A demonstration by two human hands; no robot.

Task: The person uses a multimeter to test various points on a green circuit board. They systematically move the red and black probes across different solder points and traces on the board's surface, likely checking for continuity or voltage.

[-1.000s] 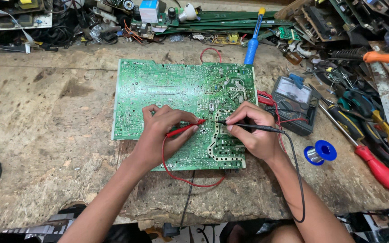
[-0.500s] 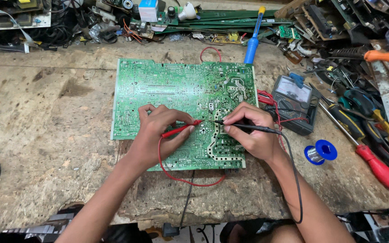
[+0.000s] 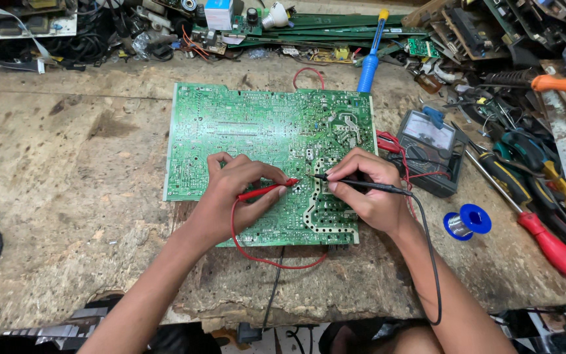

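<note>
My left hand (image 3: 230, 196) and right hand (image 3: 365, 190) rest side by side, fingers pinched, forearms angled inward.

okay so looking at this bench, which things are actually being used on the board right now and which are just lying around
In use: left hand holding the red probe; right hand holding the black probe; both tips on the green circuit board; the meter beside it.

Lying about: solder spool, red screwdriver, blue soldering iron, orange-handled tool.
</note>
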